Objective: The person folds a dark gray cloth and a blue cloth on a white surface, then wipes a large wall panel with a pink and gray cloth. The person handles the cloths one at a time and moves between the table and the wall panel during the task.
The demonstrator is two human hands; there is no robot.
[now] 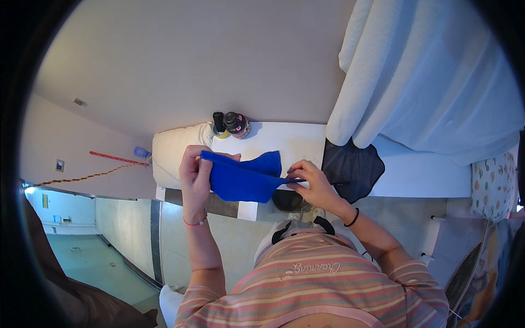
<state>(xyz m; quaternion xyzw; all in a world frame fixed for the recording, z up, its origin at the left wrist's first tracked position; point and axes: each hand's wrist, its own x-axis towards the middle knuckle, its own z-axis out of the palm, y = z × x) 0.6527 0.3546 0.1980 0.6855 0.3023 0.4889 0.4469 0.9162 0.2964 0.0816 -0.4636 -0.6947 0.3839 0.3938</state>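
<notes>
A piece of bright blue cloth (246, 176), folded over with a raised upper flap, hangs between my two hands above a white tabletop (303, 143). My left hand (196, 176) grips its left end, thumb on top and fingers behind. On the other side, my right hand (311, 184) pinches the cloth's narrow right corner between thumb and fingers. Just past the right hand a black cloth or bag (352, 170) lies on the white surface. A short dark strip shows beside that hand; what it is cannot be made out.
Against the wall stand a dark bottle with pink parts (238, 125) and a roll of tape (220, 132) with a black object on it. A cream cushion (176, 153) sits at left, white draped fabric (410, 82) at right. A dark round bowl-like object (287, 200) is below.
</notes>
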